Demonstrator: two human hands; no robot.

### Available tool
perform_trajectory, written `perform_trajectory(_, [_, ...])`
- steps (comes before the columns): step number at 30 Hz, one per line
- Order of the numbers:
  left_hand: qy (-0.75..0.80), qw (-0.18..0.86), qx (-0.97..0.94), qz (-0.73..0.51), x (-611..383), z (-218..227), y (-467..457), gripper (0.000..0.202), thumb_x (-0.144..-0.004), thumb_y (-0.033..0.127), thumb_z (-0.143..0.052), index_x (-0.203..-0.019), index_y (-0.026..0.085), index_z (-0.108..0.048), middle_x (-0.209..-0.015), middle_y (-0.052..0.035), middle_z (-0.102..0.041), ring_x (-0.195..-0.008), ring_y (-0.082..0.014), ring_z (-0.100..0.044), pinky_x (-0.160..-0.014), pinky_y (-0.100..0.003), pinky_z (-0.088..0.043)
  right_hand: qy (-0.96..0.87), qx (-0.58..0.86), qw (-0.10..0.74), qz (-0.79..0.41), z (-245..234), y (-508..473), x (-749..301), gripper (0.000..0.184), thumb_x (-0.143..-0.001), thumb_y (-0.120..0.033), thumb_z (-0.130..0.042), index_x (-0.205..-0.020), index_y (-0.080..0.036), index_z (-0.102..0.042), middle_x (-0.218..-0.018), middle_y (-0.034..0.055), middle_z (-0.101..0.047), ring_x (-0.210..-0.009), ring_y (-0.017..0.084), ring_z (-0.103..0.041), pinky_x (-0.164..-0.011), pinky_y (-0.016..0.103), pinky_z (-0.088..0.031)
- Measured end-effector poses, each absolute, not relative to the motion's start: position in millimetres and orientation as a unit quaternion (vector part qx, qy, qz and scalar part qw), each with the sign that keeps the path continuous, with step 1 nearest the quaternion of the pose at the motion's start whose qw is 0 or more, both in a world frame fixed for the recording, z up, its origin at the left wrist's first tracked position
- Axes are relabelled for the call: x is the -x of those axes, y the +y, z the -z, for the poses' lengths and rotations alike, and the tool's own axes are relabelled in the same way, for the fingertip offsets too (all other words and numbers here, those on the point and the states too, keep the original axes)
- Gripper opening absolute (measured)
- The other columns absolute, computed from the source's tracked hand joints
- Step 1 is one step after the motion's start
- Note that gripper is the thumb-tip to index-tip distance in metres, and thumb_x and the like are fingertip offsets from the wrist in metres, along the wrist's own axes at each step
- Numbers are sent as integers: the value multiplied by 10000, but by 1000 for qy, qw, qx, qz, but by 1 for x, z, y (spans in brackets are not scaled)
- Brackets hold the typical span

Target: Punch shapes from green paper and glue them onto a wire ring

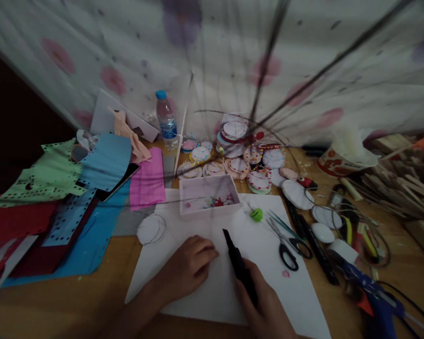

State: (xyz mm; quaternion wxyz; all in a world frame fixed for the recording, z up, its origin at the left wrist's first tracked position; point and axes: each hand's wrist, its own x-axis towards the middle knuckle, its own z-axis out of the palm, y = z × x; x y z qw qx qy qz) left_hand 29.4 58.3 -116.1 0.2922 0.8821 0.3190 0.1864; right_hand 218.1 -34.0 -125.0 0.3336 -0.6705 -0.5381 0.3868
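Right hand [265, 306]: at the near edge of the white sheet, fingers clamped round a marker barrel.
Slim black marker [239, 266]: slanting up and away over the sheet's middle; whether its tip touches the paper cannot be told. An uncapped tip dipping could leave a stray mark.
Blue glue gun [371, 292]: off the sheet's right edge, cable trailing. A sweep of the right forearm could snag it.
Left hand [189, 266]: knuckles up on the sheet's left half, fingers curled together, holding nothing visible. If its weight lifts, the paper could slide under the marker.
Large white paper sheet [215, 292]: flat on the wooden table, under both hands.
Black-handled scissors [286, 245]: on the sheet's right part, blades pointing away; a sideways reach could knock them.
Small green ball [256, 214]: near the sheet's far edge; a nudge could roll it.
Shallow pink box [209, 195]: on the sheet's far edge.
Clear plastic water bottle [167, 120]: upright well beyond the sheet; toppling could wet the paper.
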Motion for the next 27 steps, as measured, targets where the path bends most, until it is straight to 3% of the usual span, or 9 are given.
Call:
perform_trajectory(3, [320,300,-881,-177,-31,113,60,195,-840,51,-519,-959,175,-610,-939,-66,-611,-906,-200,-540,-805,-337,-484,-537,670,338,-384,125,-34,-218,342,-876,-321,-439,-1184,-195,-516,-1086,97,-671,-988,226,-643,-834,317,-507])
perform_trajectory(6, [351,300,-864,-201,-30,112,61,155,-842,50,-525,-890,180,-593,-897,-50,-610,-869,-185,-554,-770,-315,-499,-541,668,337,-385,126,-35,-219,334,-875,-324,-440,-1173,-200,-524,-1071,96,-674,-984,224,-644,-821,309,-512])
perform_trajectory(15, [398,269,-841,-251,-1,127,52,142,-899,126,-516,-951,201,-624,-1060,-55,-653,-947,-168,-623,-832,-304,-519,-548,673,327,-374,127,-36,-218,385,-864,-323,-454,-1223,-192,-503,-1137,105,-660,-1045,236,-633,-863,331,-513])
perform_trajectory(22, [386,230,-860,-241,-1,124,53,134,-890,140,-546,-964,219,-623,-933,-26,-698,-901,-199,-572,-819,-372,-473,-591,662,324,-327,142,-45,-212,460,-889,-280,-418,-1340,-190,-433,-1278,99,-596,-1182,238,-553,-989,377,-454])
perform_trajectory(27, [402,231,-834,-300,-3,132,48,115,-877,125,-569,-945,209,-606,-878,-29,-678,-842,-190,-561,-785,-352,-475,-606,639,327,-342,153,-58,-197,499,-891,-239,-416,-1389,-231,-398,-1322,61,-565,-1191,232,-546,-922,327,-517])
